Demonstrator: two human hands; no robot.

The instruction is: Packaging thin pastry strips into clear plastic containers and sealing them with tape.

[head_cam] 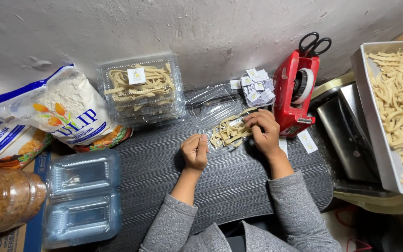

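Dark tabletop [164,172] carries a clear box of pale pastry strips [229,132] at its middle; the right hand [264,132] presses on it, fingers closed on a small label, while the left hand [195,151] rests curled beside. A red tape dispenser [294,95] stands near.

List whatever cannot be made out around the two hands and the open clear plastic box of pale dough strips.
Head view only:
- Right hand: its fingers cover part of the pale dough strips; whether it pinches a small label is unclear.
- Left hand: curled shut, so anything inside is hidden.
- Open clear plastic box: see-through, its edges are hard to trace.
- Grey metal tray of strips: cut off by the right edge.
- Brown jar: cut off by the left edge.
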